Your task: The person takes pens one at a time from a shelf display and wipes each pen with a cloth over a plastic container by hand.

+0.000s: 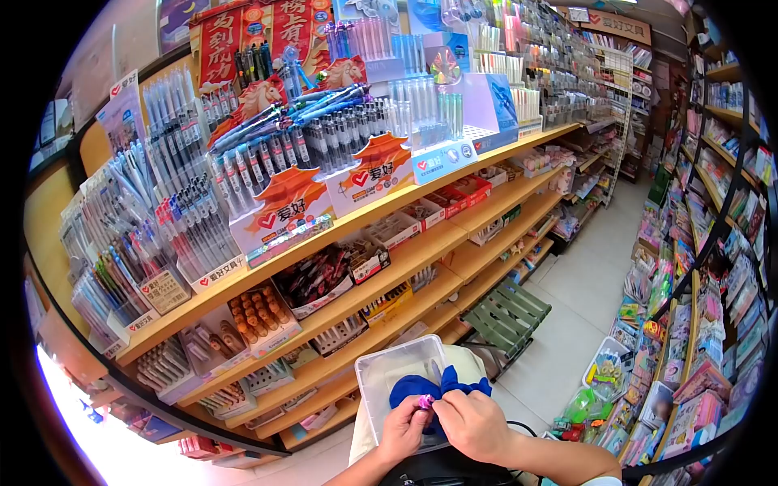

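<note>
My left hand [405, 429] pinches a small pink-and-purple piece [425, 401], too small to name, between thumb and fingertips. Close beside it, my right hand [472, 423] has its fingers closed and bent down; whatever they grip is hidden. Under and behind both hands is a bunched dark blue soft thing [412, 389], perhaps cloth or yarn. It lies in a clear plastic box [381, 359], which rests around lap height. A grey pointed sliver shows near the blue thing, too small to identify.
A long wooden shelf unit [365, 217] holds rows of pens [267, 154] and boxed stationery on the left. A green slatted folding stool [506, 316] stands ahead. To the right are a tiled aisle [583, 275] and packed racks [717, 324], with toys in a clear bin [608, 364].
</note>
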A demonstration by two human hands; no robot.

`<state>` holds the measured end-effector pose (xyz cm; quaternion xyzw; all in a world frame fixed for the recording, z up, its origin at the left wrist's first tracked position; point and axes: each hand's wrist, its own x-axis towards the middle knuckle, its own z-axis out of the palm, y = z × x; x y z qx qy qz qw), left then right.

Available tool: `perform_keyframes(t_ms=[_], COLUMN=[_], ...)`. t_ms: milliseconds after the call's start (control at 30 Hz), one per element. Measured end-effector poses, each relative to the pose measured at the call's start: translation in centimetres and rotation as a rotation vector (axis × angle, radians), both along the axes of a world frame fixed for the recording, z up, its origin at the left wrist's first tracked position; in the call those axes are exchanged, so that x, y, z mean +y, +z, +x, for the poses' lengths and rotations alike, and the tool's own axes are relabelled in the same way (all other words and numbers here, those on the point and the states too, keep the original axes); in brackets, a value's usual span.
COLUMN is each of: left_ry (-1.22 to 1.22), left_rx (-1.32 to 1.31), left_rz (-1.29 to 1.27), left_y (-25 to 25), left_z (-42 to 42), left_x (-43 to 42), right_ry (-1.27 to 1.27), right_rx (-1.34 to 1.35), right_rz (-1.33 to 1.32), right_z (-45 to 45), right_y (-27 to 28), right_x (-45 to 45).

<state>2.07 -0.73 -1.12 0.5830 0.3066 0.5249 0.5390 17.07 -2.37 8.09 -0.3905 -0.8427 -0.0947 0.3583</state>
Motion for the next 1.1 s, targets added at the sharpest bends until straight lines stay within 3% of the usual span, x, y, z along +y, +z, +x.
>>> perform_keyframes(t_ms=[100, 333, 533, 833, 1100], left_ry=[-0.048, -0.142, -0.132, -0.092, -0.103], left_rx=[0.013, -0.042, -0.026, 0.035, 0.048], left_rz=[0.053, 0.014, 0.025, 0.085, 0.066], left_y=[0.1, 0.6, 0.5, 1.1, 1.2], left_z=[-0.2, -0.2, -0.2, 0.0, 0.0], left_x=[0.1, 0.3, 0.2, 0.1, 0.2], right_ry=[0.008, -0.025, 0.021, 0.005, 0.002], right_rx=[-0.039, 0.166, 0.294, 0.212, 0.045], right_rz=[-0.003, -0.110, -0.052, -0.096, 0.028], right_z=[0.1, 0.5, 0.5, -0.2, 0.1], right_y=[-0.3, -0.8, 0.3, 0.0, 0.1], right_x=[0.0, 0.1, 0.1, 0.0, -0.2])
